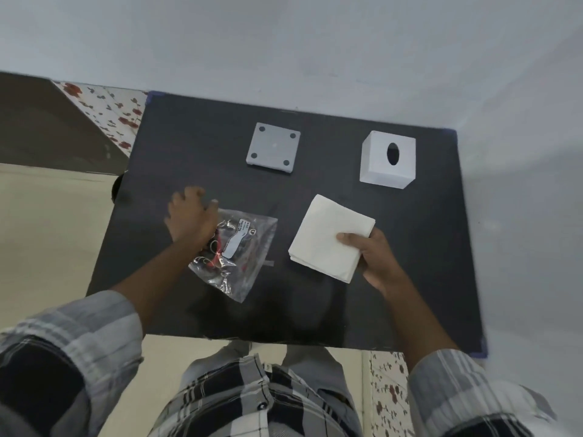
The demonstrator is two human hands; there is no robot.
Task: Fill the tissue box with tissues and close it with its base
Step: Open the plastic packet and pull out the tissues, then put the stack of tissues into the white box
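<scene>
A white cube tissue box point(387, 159) with an oval slot on top stands at the back right of the dark table point(315, 310). Its grey square base point(273, 147), with four dark round pads facing up, lies apart from it at the back middle. My right hand point(375, 257) grips the near right corner of a stack of white tissues point(328, 238), thumb on top. My left hand point(191, 216) rests on the left end of a clear plastic bag point(239, 247), fingers curled over its edge.
The clear bag holds small red and metal items and a white label. The table stands against a white wall behind and to the right, with blue tape on its corners. Floor shows to the left and below the near edge.
</scene>
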